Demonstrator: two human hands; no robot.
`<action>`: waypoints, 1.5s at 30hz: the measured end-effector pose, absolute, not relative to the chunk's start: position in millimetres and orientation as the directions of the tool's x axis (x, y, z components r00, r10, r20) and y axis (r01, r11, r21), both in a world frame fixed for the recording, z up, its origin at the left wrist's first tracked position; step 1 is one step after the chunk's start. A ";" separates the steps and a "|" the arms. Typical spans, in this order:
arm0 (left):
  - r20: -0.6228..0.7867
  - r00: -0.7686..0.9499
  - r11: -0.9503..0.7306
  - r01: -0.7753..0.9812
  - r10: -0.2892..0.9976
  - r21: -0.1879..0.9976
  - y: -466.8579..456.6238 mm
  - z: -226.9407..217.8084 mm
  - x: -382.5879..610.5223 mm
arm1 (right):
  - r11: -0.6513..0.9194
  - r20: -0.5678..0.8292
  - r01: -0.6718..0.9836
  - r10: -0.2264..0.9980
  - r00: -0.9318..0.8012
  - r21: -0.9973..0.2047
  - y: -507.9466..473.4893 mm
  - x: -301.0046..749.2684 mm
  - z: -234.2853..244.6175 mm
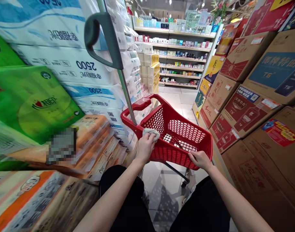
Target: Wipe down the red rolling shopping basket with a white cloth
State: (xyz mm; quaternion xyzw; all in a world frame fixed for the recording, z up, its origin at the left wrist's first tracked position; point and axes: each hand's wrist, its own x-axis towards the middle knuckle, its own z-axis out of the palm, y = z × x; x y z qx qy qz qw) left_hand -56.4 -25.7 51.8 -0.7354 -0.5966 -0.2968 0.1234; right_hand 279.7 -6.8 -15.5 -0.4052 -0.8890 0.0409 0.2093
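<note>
A red plastic shopping basket with lattice walls stands in front of me, with a tall metal pole and a grey loop handle rising from its left end. My left hand is closed on a pale cloth, which it presses against the near top rim by the pole. At the right end, my right hand grips the near rim, its fingers over the edge. Through the lattice floor the tiles show. A thin dark leg with a caster wheel shows below the basket.
Packs of tissue paper are stacked high on my left, with green packs leaning closer. Cardboard cartons line the right side. Shelves of small boxed goods stand at the back. Pale floor tiles run between the stacks.
</note>
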 end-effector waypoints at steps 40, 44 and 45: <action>0.523 0.477 -0.489 0.863 0.706 -0.127 -12.4 75.0 -101.1 | 0.629 0.261 0.743 0.775 -0.575 -0.230 4.5 173.4 20.7; 0.565 0.397 -0.420 0.902 0.724 -0.096 -12.1 70.5 -103.1 | 0.621 0.278 0.746 0.781 -0.560 -0.241 6.8 163.7 17.6; 0.562 0.394 -0.427 0.901 0.727 -0.079 -12.9 66.0 -92.8 | 0.616 0.282 0.748 0.784 -0.553 -0.247 7.1 162.0 16.9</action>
